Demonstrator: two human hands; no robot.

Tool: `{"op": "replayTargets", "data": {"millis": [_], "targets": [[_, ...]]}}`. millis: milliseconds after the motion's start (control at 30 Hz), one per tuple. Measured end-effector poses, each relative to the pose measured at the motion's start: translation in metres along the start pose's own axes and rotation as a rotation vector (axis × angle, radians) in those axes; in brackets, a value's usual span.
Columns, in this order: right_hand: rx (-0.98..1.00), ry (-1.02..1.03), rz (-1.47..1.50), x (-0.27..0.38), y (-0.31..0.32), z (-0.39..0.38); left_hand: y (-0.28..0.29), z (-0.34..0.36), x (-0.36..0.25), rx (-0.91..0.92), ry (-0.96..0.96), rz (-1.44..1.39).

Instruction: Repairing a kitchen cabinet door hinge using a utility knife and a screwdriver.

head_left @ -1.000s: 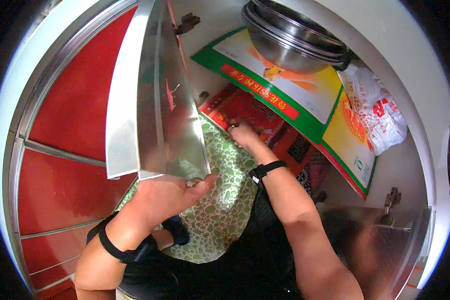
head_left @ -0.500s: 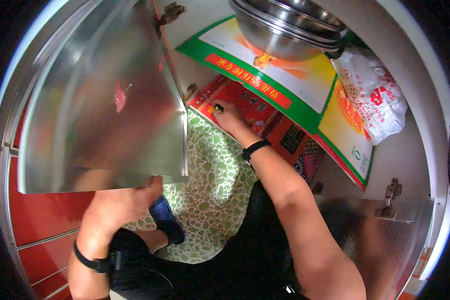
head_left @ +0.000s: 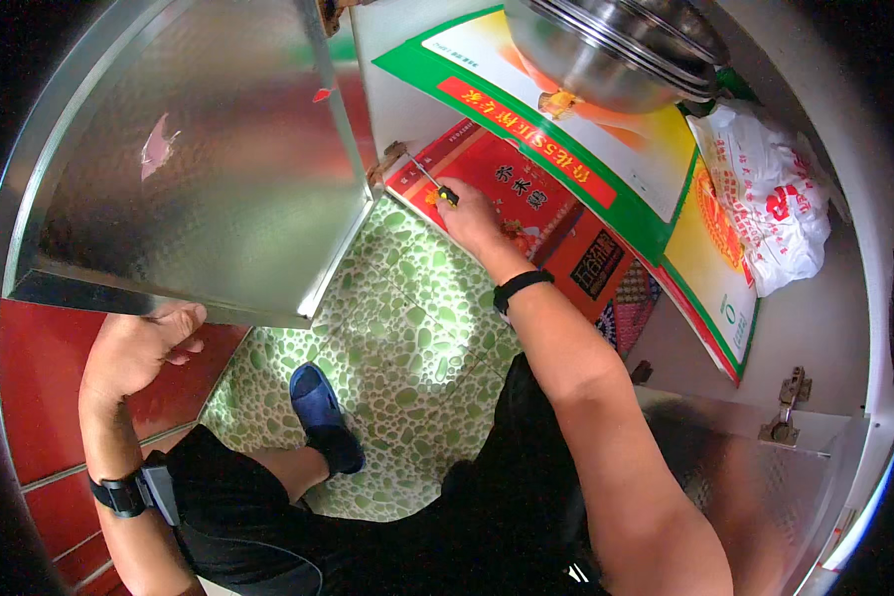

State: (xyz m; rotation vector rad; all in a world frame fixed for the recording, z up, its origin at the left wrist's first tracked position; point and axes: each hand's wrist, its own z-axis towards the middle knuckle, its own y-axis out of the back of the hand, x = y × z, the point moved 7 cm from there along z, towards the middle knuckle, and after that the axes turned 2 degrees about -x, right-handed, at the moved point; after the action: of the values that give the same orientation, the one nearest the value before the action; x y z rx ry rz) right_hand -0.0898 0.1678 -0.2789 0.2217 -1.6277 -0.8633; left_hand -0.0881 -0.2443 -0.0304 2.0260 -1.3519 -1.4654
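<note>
At the front left corner of the cabinet floor, in the head view, the right hand (head_left: 475, 219) was closed round the yellow-and-black handle of a screwdriver (head_left: 448, 196), its shaft slanting up to the door hinge (head_left: 392, 157); whether the tip met a screw was too small to tell. The left hand (head_left: 151, 346) was at the near edge of the metal-faced cabinet door (head_left: 228, 209), fingers half curled; whether it gripped that edge could not be told. Beneath the right hand lay a red cardboard sheet (head_left: 472, 169) along the cabinet's front edge, with a green-and-yellow carton panel (head_left: 654, 241) further in, carrying stacked steel bowls (head_left: 611, 60). The step in hand looked like screw work on that hinge, tightening or loosening unclear. The next move seemed to call for a squarely seated tip and a steady door.
</note>
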Motion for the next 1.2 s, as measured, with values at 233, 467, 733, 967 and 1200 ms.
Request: {"op": "replayTargets", "data": {"millis": [233,467,733,967,1200], "targets": [[-0.043,0.023,0.007,-0.007,0.001,0.004,0.004,0.007,0.012,0.000,0.066,-0.069],[-0.010,0.034,-0.036,-0.004,-0.003,0.006,0.005,0.009,0.019,0.011,0.038,-0.112],[-0.032,0.021,-0.008,-0.006,-0.004,0.006,0.005,0.009,0.016,0.019,0.047,-0.083],[-0.007,-0.032,0.022,-0.001,-0.002,0.000,0.007,0.007,0.013,-0.014,0.062,-0.096],[-0.008,-0.024,0.010,-0.002,-0.002,0.004,0.008,0.009,0.014,-0.028,0.083,-0.107]]}}
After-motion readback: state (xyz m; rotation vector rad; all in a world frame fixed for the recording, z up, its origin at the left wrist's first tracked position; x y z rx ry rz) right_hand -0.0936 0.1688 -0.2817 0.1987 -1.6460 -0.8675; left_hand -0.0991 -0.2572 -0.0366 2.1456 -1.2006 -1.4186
